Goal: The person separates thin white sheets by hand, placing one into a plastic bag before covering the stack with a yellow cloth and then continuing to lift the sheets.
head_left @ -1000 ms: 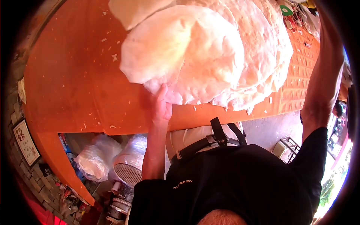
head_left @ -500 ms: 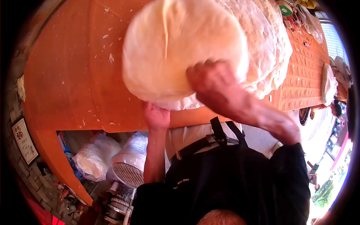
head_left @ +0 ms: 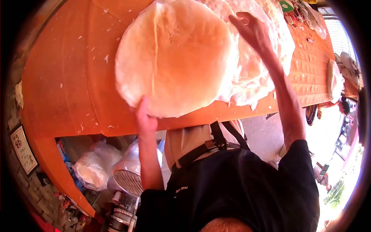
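A round, pale pad of fluffy fibre wadding (head_left: 189, 65) with a raised crease down its left part lies flat on the orange table. My left hand (head_left: 146, 119) holds its near left edge, thumb on top and the other fingers hidden underneath. Over the pad's far right side is my right hand (head_left: 251, 31), its fingers apart and slightly bent, with nothing in them. Beneath and right of that hand spreads a heap of similar whitish wadding (head_left: 255, 73), ragged at its edges and partly covered by the round pad.
The orange-covered table (head_left: 65, 85) bears scattered white scraps. Cables and a green-and-white object (head_left: 286, 6) are at its far right. Below the table are plastic-wrapped bundles (head_left: 96, 164) and a ribbed round item (head_left: 129, 181). A framed sign (head_left: 24, 150) stands at left.
My right hand has left the middle of the pad, moved up and right, and opened. The pad has shifted left and toward me, uncovering more of the heap. My left thumb now shows on top.
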Motion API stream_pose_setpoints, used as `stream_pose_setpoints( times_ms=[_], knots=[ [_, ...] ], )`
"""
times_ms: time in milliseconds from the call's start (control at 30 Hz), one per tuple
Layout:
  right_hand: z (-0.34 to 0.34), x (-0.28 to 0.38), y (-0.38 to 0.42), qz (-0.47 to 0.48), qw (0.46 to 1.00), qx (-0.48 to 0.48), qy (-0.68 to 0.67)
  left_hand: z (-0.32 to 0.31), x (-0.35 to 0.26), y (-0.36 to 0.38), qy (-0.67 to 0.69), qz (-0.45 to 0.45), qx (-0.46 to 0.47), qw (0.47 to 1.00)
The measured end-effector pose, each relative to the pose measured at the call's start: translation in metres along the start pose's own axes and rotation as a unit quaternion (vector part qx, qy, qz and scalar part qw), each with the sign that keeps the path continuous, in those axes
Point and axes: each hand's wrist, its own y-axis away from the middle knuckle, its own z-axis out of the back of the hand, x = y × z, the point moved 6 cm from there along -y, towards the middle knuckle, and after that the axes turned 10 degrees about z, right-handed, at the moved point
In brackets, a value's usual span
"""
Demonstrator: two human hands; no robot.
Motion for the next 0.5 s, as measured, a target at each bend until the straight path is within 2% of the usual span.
stream_pose_setpoints(
  times_ms=[33, 167, 233, 267, 433, 500],
  knots=[
    [-0.008, -0.007, -0.005, -0.023, 0.991, 0.108, -0.079, 0.012, -0.014, -0.004, -0.056, -0.008, 0.004, 0.998],
    [-0.050, 0.026, -0.017, 0.011, 0.980, 0.160, -0.121, 0.072, -0.053, -0.045, -0.166, 0.011, -0.004, 0.986],
    [-0.077, 0.040, -0.033, 0.038, 0.976, 0.133, -0.171, 0.071, -0.059, -0.049, -0.161, 0.023, 0.003, 0.987],
    [-0.107, 0.027, -0.043, -0.016, 0.981, 0.139, -0.136, 0.071, -0.060, -0.049, -0.156, 0.030, 0.006, 0.987],
    [-0.182, 0.004, -0.066, 0.176, 0.927, 0.145, -0.298, 0.074, -0.056, -0.037, -0.134, 0.041, -0.035, 0.990],
    [-0.177, 0.007, -0.080, 0.337, 0.918, 0.147, -0.145, 0.075, -0.054, -0.028, -0.153, 0.042, -0.045, 0.986]
  ],
)
